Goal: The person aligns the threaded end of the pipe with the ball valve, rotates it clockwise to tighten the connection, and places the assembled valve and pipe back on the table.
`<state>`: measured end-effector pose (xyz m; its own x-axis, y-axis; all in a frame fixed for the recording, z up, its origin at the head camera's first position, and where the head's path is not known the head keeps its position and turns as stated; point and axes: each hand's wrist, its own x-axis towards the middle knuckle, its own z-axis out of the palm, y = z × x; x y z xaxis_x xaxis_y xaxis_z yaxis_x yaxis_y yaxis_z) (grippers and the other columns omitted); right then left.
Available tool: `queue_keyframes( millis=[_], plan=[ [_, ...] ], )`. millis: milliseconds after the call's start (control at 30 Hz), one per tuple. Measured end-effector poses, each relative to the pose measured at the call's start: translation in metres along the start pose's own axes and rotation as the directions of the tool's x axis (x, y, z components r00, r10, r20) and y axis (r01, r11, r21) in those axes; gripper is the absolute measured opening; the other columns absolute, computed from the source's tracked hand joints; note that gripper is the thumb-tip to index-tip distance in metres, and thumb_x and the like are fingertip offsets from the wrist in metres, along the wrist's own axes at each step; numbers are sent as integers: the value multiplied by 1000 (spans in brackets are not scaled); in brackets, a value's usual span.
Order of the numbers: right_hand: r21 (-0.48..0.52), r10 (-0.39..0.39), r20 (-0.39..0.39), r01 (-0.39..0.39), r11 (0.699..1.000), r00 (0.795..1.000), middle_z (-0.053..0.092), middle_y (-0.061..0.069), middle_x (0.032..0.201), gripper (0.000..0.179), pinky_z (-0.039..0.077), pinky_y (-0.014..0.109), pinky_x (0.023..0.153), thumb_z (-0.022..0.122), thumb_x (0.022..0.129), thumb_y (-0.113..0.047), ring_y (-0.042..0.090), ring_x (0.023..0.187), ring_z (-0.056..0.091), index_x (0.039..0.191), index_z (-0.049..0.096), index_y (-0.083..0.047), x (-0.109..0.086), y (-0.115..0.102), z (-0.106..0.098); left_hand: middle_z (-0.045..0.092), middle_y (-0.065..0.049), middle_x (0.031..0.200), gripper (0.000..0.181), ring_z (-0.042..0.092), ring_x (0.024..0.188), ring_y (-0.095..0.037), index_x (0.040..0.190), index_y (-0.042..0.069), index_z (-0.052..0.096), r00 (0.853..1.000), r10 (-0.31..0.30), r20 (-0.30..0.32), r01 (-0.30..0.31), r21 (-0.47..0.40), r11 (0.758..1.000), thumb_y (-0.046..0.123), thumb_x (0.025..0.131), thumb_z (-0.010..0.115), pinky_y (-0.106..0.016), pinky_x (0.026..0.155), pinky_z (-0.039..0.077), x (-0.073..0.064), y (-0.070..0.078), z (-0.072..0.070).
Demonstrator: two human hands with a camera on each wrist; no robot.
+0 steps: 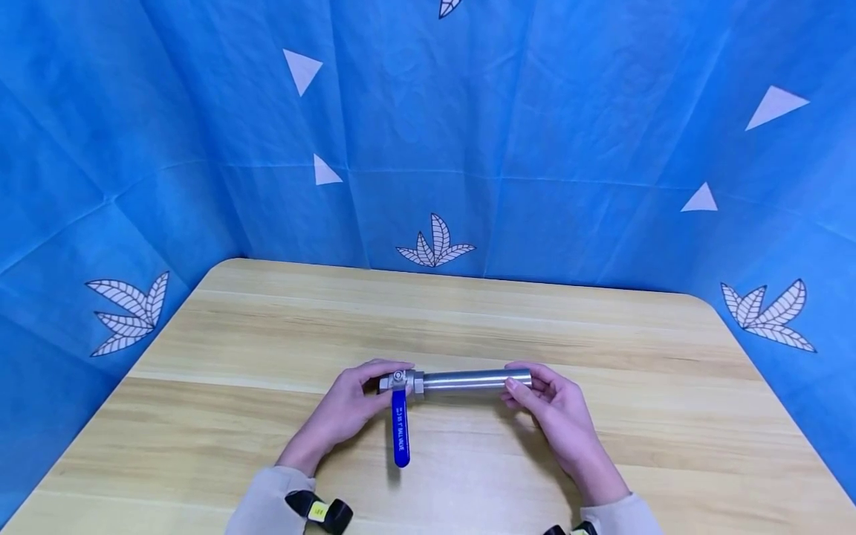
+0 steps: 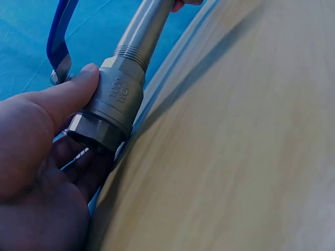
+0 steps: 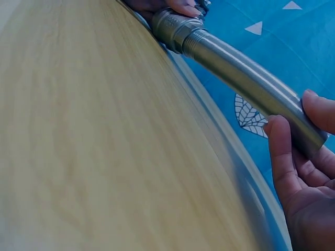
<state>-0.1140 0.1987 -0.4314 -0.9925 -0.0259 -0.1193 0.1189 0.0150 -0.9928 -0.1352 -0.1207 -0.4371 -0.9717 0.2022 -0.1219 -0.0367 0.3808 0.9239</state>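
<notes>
A metal ball valve (image 1: 417,383) with a blue lever handle (image 1: 400,431) is joined to a steel pipe (image 1: 461,380). My left hand (image 1: 351,405) grips the valve body, its thumb on the near side. In the left wrist view, threads show where the pipe (image 2: 149,29) meets the valve (image 2: 118,97). The pipe's free end is held between the thumb and fingers of my right hand (image 1: 558,409). Valve and pipe lie roughly level above the table, with the handle pointing toward me. In the right wrist view, the pipe (image 3: 246,78) slopes down to the right hand (image 3: 309,178).
Beneath the hands lies a wood-grain table (image 1: 267,319) with rounded far corners. A blue cloth (image 1: 414,111) with white triangles and leaf prints hangs behind and at both sides. Black straps are on both wrists, over light sleeves (image 1: 267,501).
</notes>
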Motion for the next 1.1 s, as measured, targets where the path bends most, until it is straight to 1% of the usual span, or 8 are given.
queue_keyframes(
  millis=[67, 200, 333, 467, 700, 833, 967, 1100],
  plan=[
    [0, -8, -2, 8, 1000, 1000, 77, 6, 103, 43, 65, 27, 87, 75, 100, -8, 16, 91, 76, 138, 63, 7, 0, 0, 0, 69, 6, 146, 32, 55, 146, -31, 129, 39, 77, 1000, -6, 5, 6, 0, 1000, 26, 99, 79, -59, 125, 41, 0, 0, 0],
    [3, -37, 0, 37, 999, 999, 75, 6, 107, 45, 65, 27, 89, 75, 98, -3, 16, 93, 76, 140, 62, 7, -1, 0, 0, 70, 6, 145, 33, 54, 148, -33, 130, 39, 77, 1000, 2, 25, -2, 11, 1000, 22, 101, 75, -64, 126, 36, -1, 0, -1],
    [8, -55, 2, 55, 998, 998, 74, 7, 109, 45, 65, 27, 90, 75, 98, -2, 16, 93, 76, 140, 61, 8, -2, 0, 0, 70, 9, 140, 33, 54, 147, -29, 130, 37, 77, 998, 46, 42, -47, 30, 998, 19, 102, 74, -63, 127, 35, 0, 1, 0],
    [10, -39, -8, 39, 999, 999, 74, 8, 108, 44, 65, 27, 90, 74, 98, 0, 16, 93, 77, 139, 60, 8, -2, 0, 1, 70, 10, 136, 34, 56, 144, -26, 130, 33, 77, 997, 77, 33, -78, 33, 996, 17, 101, 74, -61, 128, 35, 1, 2, 1],
    [66, -32, -4, 32, 997, 999, 76, 3, 108, 44, 66, 30, 92, 71, 99, 2, 15, 97, 77, 140, 57, 11, -1, 1, 4, 73, 9, 132, 32, 61, 137, -22, 131, 34, 77, 1000, 27, -6, -26, 25, 999, 20, 103, 73, -55, 121, 46, -1, 4, 3],
    [87, -40, -5, 41, 995, 999, 77, 2, 106, 44, 66, 31, 92, 70, 99, 1, 14, 95, 78, 140, 56, 12, -1, 1, 5, 73, 8, 135, 30, 63, 135, -23, 128, 36, 78, 1000, -2, -13, 2, 14, 1000, 29, 99, 80, -54, 117, 49, -3, 5, 3],
    [95, -35, -5, 36, 995, 999, 78, 1, 105, 44, 66, 32, 92, 70, 101, -1, 14, 95, 78, 140, 55, 12, 0, 1, 6, 74, 8, 134, 35, 66, 127, -20, 127, 36, 79, 1000, -8, -6, 8, 23, 1000, 33, 93, 86, -51, 112, 52, -3, 7, 4],
    [98, -26, -3, 26, 995, 1000, 78, 0, 106, 43, 66, 32, 92, 69, 101, -1, 14, 96, 77, 140, 55, 12, 1, 1, 6, 73, 9, 132, 36, 65, 123, -17, 127, 36, 79, 1000, 3, -4, -3, 28, 1000, 31, 92, 87, -44, 108, 52, -3, 7, 4]
  ],
)
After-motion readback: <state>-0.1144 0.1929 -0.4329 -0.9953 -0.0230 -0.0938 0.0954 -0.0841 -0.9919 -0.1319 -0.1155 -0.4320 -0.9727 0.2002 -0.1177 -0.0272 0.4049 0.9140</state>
